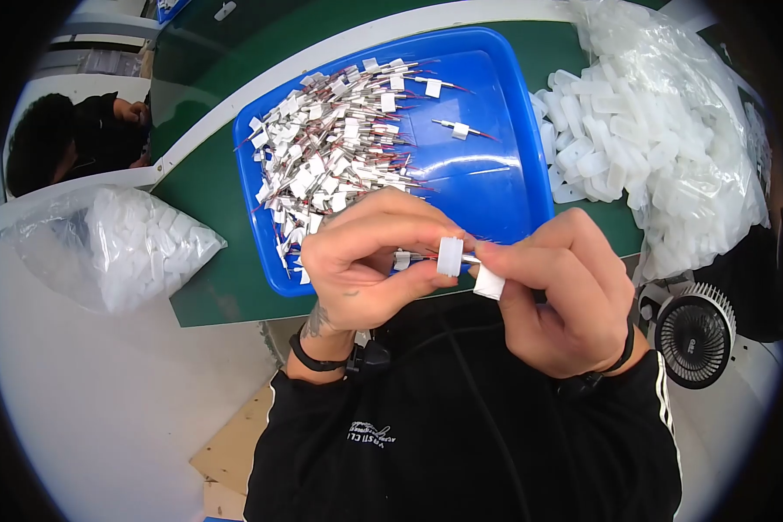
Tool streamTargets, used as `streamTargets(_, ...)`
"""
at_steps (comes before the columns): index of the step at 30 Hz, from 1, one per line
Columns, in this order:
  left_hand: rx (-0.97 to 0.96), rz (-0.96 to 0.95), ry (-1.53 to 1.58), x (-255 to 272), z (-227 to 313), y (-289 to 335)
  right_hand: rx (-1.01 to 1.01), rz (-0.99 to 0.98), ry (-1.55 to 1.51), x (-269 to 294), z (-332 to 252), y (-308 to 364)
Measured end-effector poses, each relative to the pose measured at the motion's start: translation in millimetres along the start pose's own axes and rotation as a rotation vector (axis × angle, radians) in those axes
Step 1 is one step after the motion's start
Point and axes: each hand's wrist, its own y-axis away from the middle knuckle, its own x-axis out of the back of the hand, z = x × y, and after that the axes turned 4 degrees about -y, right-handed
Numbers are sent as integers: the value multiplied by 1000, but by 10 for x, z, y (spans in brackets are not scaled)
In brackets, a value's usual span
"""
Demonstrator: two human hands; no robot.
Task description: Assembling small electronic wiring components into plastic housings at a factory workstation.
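Note:
Over the near edge of the blue tray (536,165), my left hand (357,261) pinches a small translucent white plastic cap (449,257) between thumb and forefinger. A thin wired part with a white tag (402,260) shows within that hand's grip, partly hidden by the fingers. Close by on the right, my right hand (570,291) grips a slim metallic part with a white tag (489,284). Its tip points at the cap; whether it is inside cannot be made out. Many similar tagged parts with red wires (322,157) lie heaped in the tray.
A clear bag of translucent white plastic pieces (618,122) lies open at the right. Another bag (148,248) sits at the left. Below the right bag stands a small fan (694,335). Another person (70,143) sits at the far left, beyond the green tabletop (209,148).

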Motion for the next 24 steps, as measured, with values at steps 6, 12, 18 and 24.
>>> streamTargets(6,1,26,-11,-38,-29,-4,-20,-10,-75,0,-37,18)
streamTargets(12,36,-64,-3,-9,37,-60,-11,46,-83,-32,-7,98)
streamTargets(18,29,2,37,-71,140,-107,-22,-26,-157,32,48,139)
streamTargets(24,-74,15,-53,-15,153,-115,-174,-14,-401,22,119,181)
